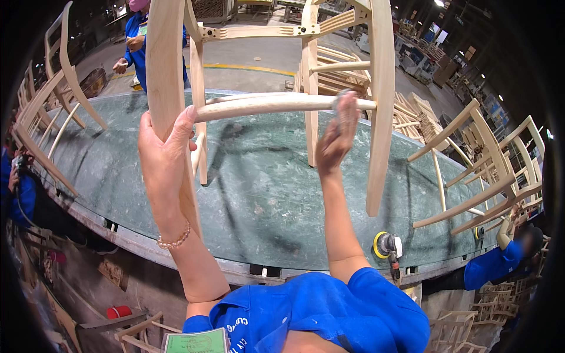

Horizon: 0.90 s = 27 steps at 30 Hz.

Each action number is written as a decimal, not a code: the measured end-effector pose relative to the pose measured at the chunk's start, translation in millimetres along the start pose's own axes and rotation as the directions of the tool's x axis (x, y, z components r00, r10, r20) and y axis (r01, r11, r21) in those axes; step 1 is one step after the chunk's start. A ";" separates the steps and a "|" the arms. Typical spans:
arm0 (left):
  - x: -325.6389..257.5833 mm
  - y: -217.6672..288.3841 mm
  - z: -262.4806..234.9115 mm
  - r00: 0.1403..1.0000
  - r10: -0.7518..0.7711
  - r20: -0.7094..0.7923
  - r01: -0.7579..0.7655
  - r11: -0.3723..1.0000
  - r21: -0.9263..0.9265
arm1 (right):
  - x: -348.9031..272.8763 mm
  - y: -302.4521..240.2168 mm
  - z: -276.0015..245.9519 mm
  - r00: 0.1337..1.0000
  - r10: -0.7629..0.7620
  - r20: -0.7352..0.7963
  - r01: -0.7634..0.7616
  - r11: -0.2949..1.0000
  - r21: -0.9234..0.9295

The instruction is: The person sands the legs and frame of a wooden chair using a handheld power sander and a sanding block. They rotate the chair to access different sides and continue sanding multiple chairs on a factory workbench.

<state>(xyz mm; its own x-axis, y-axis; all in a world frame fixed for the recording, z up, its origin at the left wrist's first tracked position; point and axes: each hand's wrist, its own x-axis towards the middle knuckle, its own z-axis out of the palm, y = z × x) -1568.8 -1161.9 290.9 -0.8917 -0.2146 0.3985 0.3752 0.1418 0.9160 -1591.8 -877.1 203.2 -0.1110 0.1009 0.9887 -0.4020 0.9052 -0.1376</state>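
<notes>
Rung [265, 107] ran left-to-right ahead.
Left hand [165, 156] gripped chair leg [165, 65]; right hand [335, 142] held blurred grey pad [340, 106] at rung's right end.

The person's bare left hand [163, 154] is raised, its back toward the camera, closed in a firm wrap: the thumb [185, 125] slants up and to the right, and fingertips curl round just below it. A bracelet of small, pale pinkish beads [175, 238] circles the left wrist. The bare left forearm [197, 270] leans up and leftward from a bent elbow near a royal-blue fabric sleeve [197, 323].

The bare right hand [337, 138] is held higher at its fingertips, fingers together, pointing upward and closed in a hold; blur hides their exact bend. The bare right forearm [340, 217] rises nearly upright from its matching blue sleeve [379, 297].
</notes>
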 end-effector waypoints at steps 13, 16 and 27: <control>0.9 -3.1 0.8 1.000 -0.004 -0.010 0.004 1.000 -0.030 | 6.0 -12.0 20.5 0.920 0.344 -0.186 -0.323 0.936 0.137; 1.2 -3.6 -3.0 1.000 -0.012 -0.002 0.012 1.000 -0.029 | -13.0 -43.8 15.8 0.996 0.046 0.075 -0.054 0.991 0.120; 4.0 -3.9 -2.0 0.999 -0.025 -0.026 0.026 1.000 0.016 | 4.2 -30.9 -12.0 0.965 0.048 0.257 -0.073 0.994 0.087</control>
<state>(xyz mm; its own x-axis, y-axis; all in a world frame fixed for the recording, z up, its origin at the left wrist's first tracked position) -1573.3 -1165.3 289.0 -0.8941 -0.2430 0.3762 0.3479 0.1520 0.9251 -1568.9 -899.8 212.3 -0.3598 0.0352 0.9324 -0.4703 0.8562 -0.2138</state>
